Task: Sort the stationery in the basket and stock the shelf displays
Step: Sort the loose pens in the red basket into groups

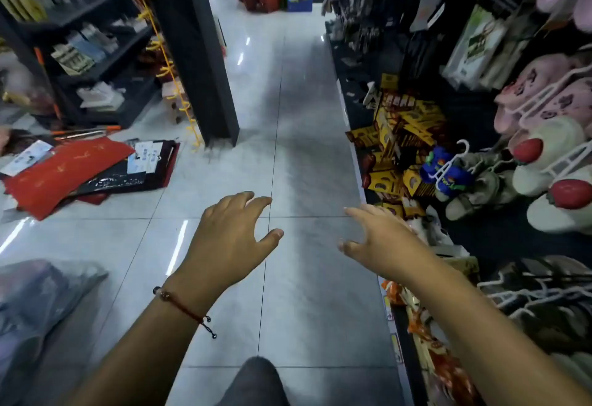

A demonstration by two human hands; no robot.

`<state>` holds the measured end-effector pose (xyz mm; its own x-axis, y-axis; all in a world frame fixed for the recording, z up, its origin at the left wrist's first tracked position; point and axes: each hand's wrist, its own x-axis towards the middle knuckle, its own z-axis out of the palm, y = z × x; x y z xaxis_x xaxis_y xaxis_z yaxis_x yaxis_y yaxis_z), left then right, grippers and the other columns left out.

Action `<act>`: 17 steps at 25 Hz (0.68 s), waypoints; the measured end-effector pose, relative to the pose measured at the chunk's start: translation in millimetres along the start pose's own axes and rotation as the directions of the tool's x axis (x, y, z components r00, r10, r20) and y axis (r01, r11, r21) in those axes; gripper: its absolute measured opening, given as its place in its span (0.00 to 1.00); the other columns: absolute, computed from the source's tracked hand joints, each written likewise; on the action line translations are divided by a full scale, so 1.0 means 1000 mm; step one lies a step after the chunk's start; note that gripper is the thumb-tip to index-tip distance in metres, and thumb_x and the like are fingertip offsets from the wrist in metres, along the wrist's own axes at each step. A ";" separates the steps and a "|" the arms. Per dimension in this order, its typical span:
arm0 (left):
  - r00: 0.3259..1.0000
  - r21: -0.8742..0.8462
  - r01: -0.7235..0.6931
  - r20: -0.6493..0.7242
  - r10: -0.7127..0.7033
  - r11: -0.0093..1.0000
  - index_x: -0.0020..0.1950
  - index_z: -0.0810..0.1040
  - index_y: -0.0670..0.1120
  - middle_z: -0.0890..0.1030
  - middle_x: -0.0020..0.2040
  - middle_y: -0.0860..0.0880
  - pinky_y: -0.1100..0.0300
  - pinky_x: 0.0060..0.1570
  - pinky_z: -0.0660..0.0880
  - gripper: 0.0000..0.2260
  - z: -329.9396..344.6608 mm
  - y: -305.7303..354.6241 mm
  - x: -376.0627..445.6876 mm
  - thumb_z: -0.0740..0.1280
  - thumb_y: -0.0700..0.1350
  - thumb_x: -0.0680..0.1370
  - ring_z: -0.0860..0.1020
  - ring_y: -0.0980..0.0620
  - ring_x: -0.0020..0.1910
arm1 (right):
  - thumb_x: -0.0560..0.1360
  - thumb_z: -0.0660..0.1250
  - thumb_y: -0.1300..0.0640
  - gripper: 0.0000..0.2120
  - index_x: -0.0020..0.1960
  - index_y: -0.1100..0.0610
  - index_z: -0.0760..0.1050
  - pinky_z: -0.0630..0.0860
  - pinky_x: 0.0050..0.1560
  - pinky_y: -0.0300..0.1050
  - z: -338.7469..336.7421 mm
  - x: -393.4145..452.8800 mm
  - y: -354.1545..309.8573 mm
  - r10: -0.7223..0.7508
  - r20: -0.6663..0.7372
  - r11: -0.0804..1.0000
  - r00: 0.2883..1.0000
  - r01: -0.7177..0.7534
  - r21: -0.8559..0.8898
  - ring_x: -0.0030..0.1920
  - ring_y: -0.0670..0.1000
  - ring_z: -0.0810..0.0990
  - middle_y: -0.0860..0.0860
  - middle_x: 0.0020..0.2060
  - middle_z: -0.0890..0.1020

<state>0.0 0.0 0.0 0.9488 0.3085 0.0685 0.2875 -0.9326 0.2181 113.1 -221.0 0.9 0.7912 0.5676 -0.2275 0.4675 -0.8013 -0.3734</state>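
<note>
Pale glossy floor tiles (304, 117) run up the middle of a shop aisle, seen from above. On the right a long dark shelf (474, 239) stretches away along the aisle, loaded with slippers (544, 155) on white hangers and a loose heap of yellow packets (403, 142) whose directions are mixed. On the left stands a dark shelf unit (105, 62) with boxed goods, beside a black pillar (198, 53). Flat red and black sheets (73, 171) lie on the floor in front of it, long sides slanting up toward the right. A grey plastic bag (38, 303) sits at the lower left. No basket can be made out, so where the stationery lies relative to either hand cannot be told.

Both hands hover over the tiles, holding nothing. The left hand (230, 239) has its fingers spread and lightly bent, a red string bracelet (182, 306) on the wrist. The right hand (381, 242) is spread too, just beside the shelf edge.
</note>
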 end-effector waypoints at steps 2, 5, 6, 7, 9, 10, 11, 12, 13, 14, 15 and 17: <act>1.000 0.008 -0.026 0.000 0.026 1.000 0.72 0.68 0.56 0.70 0.72 0.51 0.52 0.70 0.60 0.26 0.009 -0.005 0.013 0.60 0.64 0.77 0.65 0.50 0.72 | 0.78 0.63 0.39 0.32 0.78 0.45 0.58 0.56 0.76 0.51 0.003 0.013 0.005 -0.011 0.037 0.999 0.999 0.010 0.041 0.77 0.52 0.57 0.47 0.76 0.62; 0.999 -0.010 0.000 0.036 0.000 1.000 0.71 0.71 0.55 0.73 0.70 0.50 0.50 0.69 0.63 0.29 0.031 -0.022 0.035 0.56 0.65 0.73 0.67 0.49 0.70 | 0.77 0.65 0.41 0.32 0.77 0.45 0.60 0.58 0.76 0.51 0.011 0.044 0.008 -0.019 0.095 0.989 0.995 0.005 0.150 0.77 0.52 0.57 0.46 0.77 0.61; 0.999 -0.022 0.004 0.045 -0.003 1.000 0.71 0.71 0.55 0.73 0.70 0.50 0.50 0.69 0.63 0.29 0.038 -0.027 0.045 0.56 0.66 0.73 0.68 0.49 0.70 | 0.77 0.66 0.41 0.32 0.77 0.45 0.60 0.59 0.75 0.50 0.013 0.058 0.009 -0.022 0.104 0.987 0.994 0.005 0.159 0.77 0.51 0.58 0.46 0.77 0.61; 0.999 -0.039 0.009 0.040 -0.007 0.999 0.71 0.71 0.55 0.73 0.70 0.50 0.50 0.69 0.64 0.29 0.045 -0.034 0.059 0.56 0.66 0.73 0.68 0.49 0.70 | 0.77 0.66 0.41 0.31 0.77 0.45 0.61 0.60 0.75 0.49 0.015 0.076 0.010 -0.022 0.102 0.986 0.995 0.005 0.166 0.76 0.50 0.59 0.46 0.77 0.61; 0.999 -0.071 0.016 0.029 -0.014 0.997 0.70 0.72 0.55 0.73 0.69 0.50 0.50 0.68 0.65 0.29 0.053 -0.045 0.090 0.57 0.66 0.73 0.68 0.49 0.70 | 0.77 0.66 0.42 0.31 0.77 0.46 0.61 0.62 0.73 0.47 0.014 0.113 0.010 -0.030 0.102 0.985 0.994 0.012 0.173 0.75 0.49 0.62 0.45 0.76 0.63; 0.999 -0.076 0.021 0.038 -0.018 0.997 0.70 0.72 0.55 0.73 0.69 0.50 0.50 0.68 0.65 0.28 0.058 -0.054 0.112 0.58 0.65 0.73 0.69 0.49 0.70 | 0.77 0.66 0.42 0.31 0.77 0.46 0.62 0.62 0.73 0.45 0.014 0.138 0.008 -0.037 0.108 0.986 0.993 0.018 0.165 0.74 0.49 0.62 0.45 0.76 0.63; 0.999 -0.080 0.023 0.040 -0.020 0.997 0.70 0.73 0.54 0.74 0.69 0.50 0.50 0.67 0.67 0.28 0.063 -0.065 0.136 0.59 0.65 0.73 0.69 0.49 0.69 | 0.77 0.66 0.43 0.31 0.77 0.46 0.61 0.61 0.72 0.44 0.013 0.164 0.006 -0.038 0.111 0.988 0.993 0.020 0.152 0.75 0.49 0.62 0.46 0.76 0.63; 0.999 -0.086 0.028 0.047 -0.024 0.996 0.70 0.73 0.54 0.74 0.68 0.49 0.50 0.67 0.68 0.28 0.065 -0.078 0.161 0.59 0.64 0.73 0.70 0.49 0.69 | 0.77 0.66 0.43 0.30 0.77 0.46 0.61 0.61 0.71 0.43 0.011 0.192 0.002 -0.030 0.124 0.990 0.992 0.012 0.143 0.75 0.48 0.62 0.45 0.76 0.63; 0.999 -0.087 0.025 0.050 -0.020 0.996 0.70 0.73 0.54 0.74 0.68 0.49 0.50 0.66 0.68 0.28 0.066 -0.091 0.189 0.59 0.64 0.73 0.70 0.49 0.69 | 0.78 0.66 0.43 0.30 0.77 0.46 0.62 0.61 0.71 0.42 0.007 0.221 -0.002 -0.024 0.130 0.990 0.991 0.006 0.144 0.74 0.48 0.63 0.45 0.76 0.63; 0.998 -0.084 0.023 0.068 -0.017 0.996 0.70 0.73 0.54 0.74 0.69 0.49 0.50 0.67 0.68 0.27 0.064 -0.103 0.216 0.60 0.64 0.74 0.70 0.49 0.69 | 0.77 0.66 0.43 0.30 0.76 0.45 0.62 0.62 0.71 0.43 0.000 0.247 -0.007 -0.016 0.140 0.988 0.990 -0.006 0.151 0.74 0.48 0.63 0.44 0.75 0.63; 0.996 -0.078 0.015 0.087 -0.008 0.997 0.71 0.72 0.54 0.73 0.70 0.49 0.51 0.67 0.68 0.27 0.060 -0.114 0.241 0.61 0.64 0.75 0.70 0.49 0.70 | 0.77 0.66 0.42 0.29 0.76 0.44 0.62 0.63 0.72 0.44 -0.007 0.273 -0.012 -0.017 0.142 0.988 0.990 -0.005 0.157 0.74 0.47 0.63 0.44 0.76 0.63; 0.994 -0.055 -0.021 0.106 0.027 0.998 0.72 0.70 0.53 0.71 0.72 0.48 0.51 0.67 0.66 0.25 0.049 -0.132 0.293 0.64 0.61 0.77 0.69 0.48 0.70 | 0.77 0.66 0.42 0.30 0.76 0.43 0.61 0.63 0.72 0.45 -0.030 0.320 -0.018 -0.031 0.114 0.986 0.993 0.012 0.169 0.75 0.47 0.62 0.42 0.77 0.60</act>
<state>245.9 204.4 -56.3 0.9646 0.2620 -0.0296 0.2601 -0.9271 0.2700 369.6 -30.9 -38.2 0.7262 0.6102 -0.3166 0.4033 -0.7511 -0.5227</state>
